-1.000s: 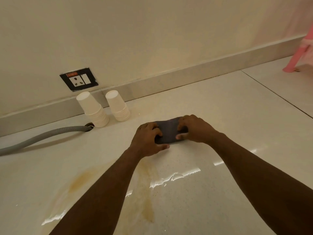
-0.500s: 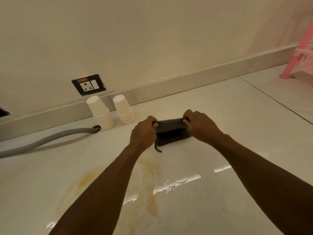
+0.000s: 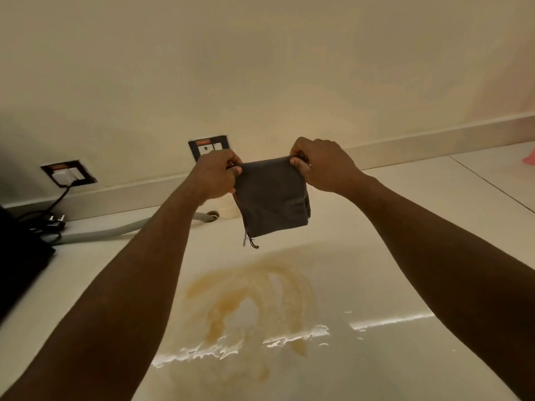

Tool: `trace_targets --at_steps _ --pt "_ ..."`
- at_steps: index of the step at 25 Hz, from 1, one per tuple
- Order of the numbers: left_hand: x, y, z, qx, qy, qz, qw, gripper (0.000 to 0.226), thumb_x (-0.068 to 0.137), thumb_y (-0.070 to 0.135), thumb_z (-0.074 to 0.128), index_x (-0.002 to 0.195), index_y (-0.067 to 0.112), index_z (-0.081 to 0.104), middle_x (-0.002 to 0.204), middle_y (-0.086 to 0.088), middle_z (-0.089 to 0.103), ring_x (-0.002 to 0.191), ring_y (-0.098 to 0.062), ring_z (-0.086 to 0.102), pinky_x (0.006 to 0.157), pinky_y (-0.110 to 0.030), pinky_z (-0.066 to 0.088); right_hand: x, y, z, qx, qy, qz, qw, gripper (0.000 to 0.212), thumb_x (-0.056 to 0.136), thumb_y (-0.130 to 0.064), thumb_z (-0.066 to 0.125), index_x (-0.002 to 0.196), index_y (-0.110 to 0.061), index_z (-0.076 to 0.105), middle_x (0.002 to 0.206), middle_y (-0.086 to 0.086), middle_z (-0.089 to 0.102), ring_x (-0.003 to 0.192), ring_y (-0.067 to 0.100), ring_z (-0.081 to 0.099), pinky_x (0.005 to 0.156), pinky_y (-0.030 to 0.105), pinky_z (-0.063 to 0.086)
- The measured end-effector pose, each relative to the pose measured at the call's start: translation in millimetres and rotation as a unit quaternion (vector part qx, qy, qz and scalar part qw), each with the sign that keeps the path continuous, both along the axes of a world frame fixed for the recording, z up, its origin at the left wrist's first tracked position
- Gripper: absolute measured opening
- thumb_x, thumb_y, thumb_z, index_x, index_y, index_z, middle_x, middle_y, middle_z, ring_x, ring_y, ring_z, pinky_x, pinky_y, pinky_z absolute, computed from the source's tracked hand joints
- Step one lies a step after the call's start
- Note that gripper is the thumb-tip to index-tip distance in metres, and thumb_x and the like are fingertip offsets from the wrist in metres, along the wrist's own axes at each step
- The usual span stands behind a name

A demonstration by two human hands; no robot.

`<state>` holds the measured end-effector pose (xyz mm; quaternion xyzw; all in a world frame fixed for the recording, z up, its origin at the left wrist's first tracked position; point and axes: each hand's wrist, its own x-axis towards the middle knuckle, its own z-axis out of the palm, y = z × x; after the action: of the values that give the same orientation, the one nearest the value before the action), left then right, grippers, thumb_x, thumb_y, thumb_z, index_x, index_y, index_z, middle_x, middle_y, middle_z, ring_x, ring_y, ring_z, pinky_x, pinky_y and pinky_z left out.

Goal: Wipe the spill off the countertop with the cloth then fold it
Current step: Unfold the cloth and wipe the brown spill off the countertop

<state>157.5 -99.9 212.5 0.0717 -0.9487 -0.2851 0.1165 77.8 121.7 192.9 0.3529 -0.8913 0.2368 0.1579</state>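
Observation:
A dark grey cloth (image 3: 272, 198), folded small, hangs in the air above the white countertop (image 3: 419, 241). My left hand (image 3: 215, 176) pinches its upper left corner and my right hand (image 3: 321, 163) pinches its upper right corner. A loose thread dangles from the cloth's lower left corner. Below the cloth a brownish smeared spill (image 3: 249, 299) spreads over the countertop, with wet glints toward the front.
A grey corrugated hose (image 3: 115, 231) lies along the back left. Wall sockets (image 3: 208, 146) sit above the backsplash, one (image 3: 68, 173) with a white plug and black cable. A black object (image 3: 20, 256) is at the far left. A paper cup (image 3: 230, 208) peeks from behind the cloth.
Both hands have lifted the cloth off the countertop and now hold it hanging by its top corners. The view has shifted right and down, revealing more of the spill.

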Motion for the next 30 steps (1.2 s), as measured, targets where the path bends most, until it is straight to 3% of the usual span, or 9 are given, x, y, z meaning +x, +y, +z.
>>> trace_targets --at_steps 4,8,12,15,17,19,20,25,30 --pt "14 -47 -3 -0.02 0.008 0.07 0.997 0.01 0.094 0.015 0.053 0.102 0.014 0.06 0.105 -0.01 0.063 0.091 -0.023 0.063 0.079 -0.037 0.056 -3 -65 3 0.033 -0.016 0.012 0.999 0.017 0.098 -0.028 0.047 0.106 -0.017 0.057 0.097 0.009 0.067 0.086 0.025 0.057 0.082 0.041 0.044" --pt "16 -50 -25 0.011 0.096 0.068 0.993 0.004 0.093 0.016 0.053 0.093 0.019 0.056 0.091 0.001 0.059 0.082 -0.012 0.053 0.062 -0.013 0.037 -14 -79 -4 0.014 0.032 -0.039 0.999 0.017 0.098 -0.029 0.045 0.103 -0.018 0.057 0.092 0.013 0.066 0.085 0.03 0.057 0.083 0.043 0.042" --pt "31 -14 -85 0.055 0.227 -0.004 0.972 0.01 0.091 0.017 0.054 0.098 0.014 0.06 0.091 0.002 0.061 0.082 -0.009 0.055 0.071 -0.006 0.04 9 -33 -47 -0.06 0.095 -0.061 0.992 0.012 0.093 -0.023 0.051 0.096 -0.018 0.061 0.085 0.008 0.067 0.085 0.031 0.057 0.082 0.041 0.038" --pt "55 11 -150 0.025 0.13 -0.104 0.986 0.014 0.089 0.017 0.058 0.1 0.01 0.065 0.094 -0.008 0.069 0.084 -0.018 0.062 0.076 -0.021 0.047 37 24 -98 0.074 -0.066 -0.036 0.994 0.008 0.089 -0.02 0.061 0.094 -0.019 0.067 0.09 0.008 0.072 0.087 0.031 0.062 0.083 0.039 0.044" --pt "68 25 -182 -0.026 -0.001 -0.179 0.984 0.019 0.09 0.024 0.059 0.103 0.013 0.067 0.096 -0.007 0.072 0.083 -0.02 0.065 0.073 -0.027 0.049 53 51 -121 0.208 -0.233 -0.019 0.95 0.007 0.088 -0.02 0.065 0.094 -0.021 0.07 0.1 0.003 0.072 0.098 0.026 0.063 0.085 0.035 0.044" --pt "72 36 -196 -0.061 -0.079 -0.213 0.972 0.024 0.09 0.037 0.057 0.1 0.02 0.068 0.093 -0.001 0.073 0.077 -0.015 0.065 0.064 -0.022 0.046 60 63 -135 0.248 -0.311 -0.018 0.917 0.014 0.089 -0.029 0.066 0.098 -0.02 0.071 0.108 0.002 0.069 0.106 0.023 0.06 0.084 0.033 0.042" --pt "72 38 -195 -0.059 -0.081 -0.211 0.972 0.027 0.089 0.044 0.056 0.098 0.022 0.069 0.089 0.001 0.073 0.072 -0.011 0.064 0.061 -0.02 0.044 60 63 -137 0.226 -0.312 -0.028 0.922 0.022 0.089 -0.034 0.065 0.103 -0.018 0.071 0.112 0.004 0.068 0.108 0.023 0.059 0.085 0.033 0.043" --pt "73 4 -181 -0.029 0.078 -0.066 0.994 0.031 0.09 0.043 0.053 0.102 0.021 0.071 0.09 0.001 0.076 0.072 -0.01 0.067 0.067 -0.027 0.053 62 31 -140 0.008 -0.223 -0.095 0.97 0.038 0.091 -0.043 0.06 0.115 -0.014 0.063 0.122 0.008 0.065 0.112 0.025 0.059 0.088 0.031 0.042" --pt "105 -74 -190 -0.033 0.08 0.107 0.99 0.032 0.092 0.04 0.051 0.107 0.018 0.068 0.097 -0.005 0.075 0.089 -0.021 0.069 0.081 -0.036 0.054 61 -20 -171 0.026 -0.257 -0.082 0.963 0.064 0.092 -0.051 0.052 0.143 -0.016 0.037 0.153 0.011 0.036 0.137 0.032 0.036 0.11 0.049 0.034"
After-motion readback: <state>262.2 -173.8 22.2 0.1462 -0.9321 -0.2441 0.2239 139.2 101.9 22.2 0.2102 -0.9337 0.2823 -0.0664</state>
